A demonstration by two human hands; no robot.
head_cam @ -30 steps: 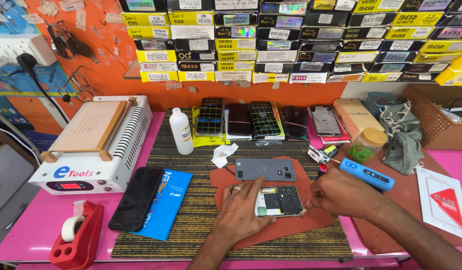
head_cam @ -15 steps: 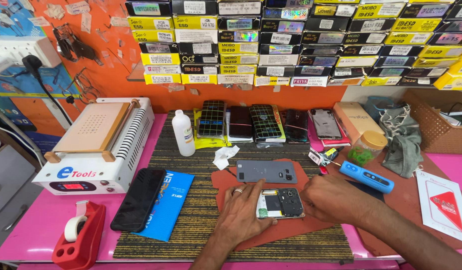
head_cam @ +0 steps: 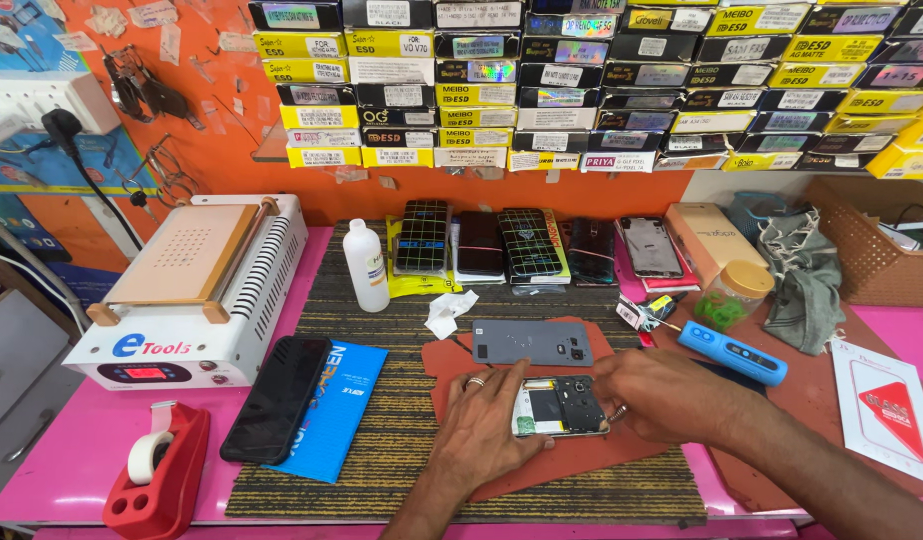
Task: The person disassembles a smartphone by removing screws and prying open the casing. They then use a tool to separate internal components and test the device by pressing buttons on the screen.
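The left hand [head_cam: 482,425] lay flat, fingers spread, pressing down the opened phone [head_cam: 560,406] on the red mat [head_cam: 582,460], its grey back cover [head_cam: 533,342] at twelve o'clock, while the right hand [head_cam: 654,393] pinched its three o'clock edge, probably loosening a part, which needed small, careful fingers next.
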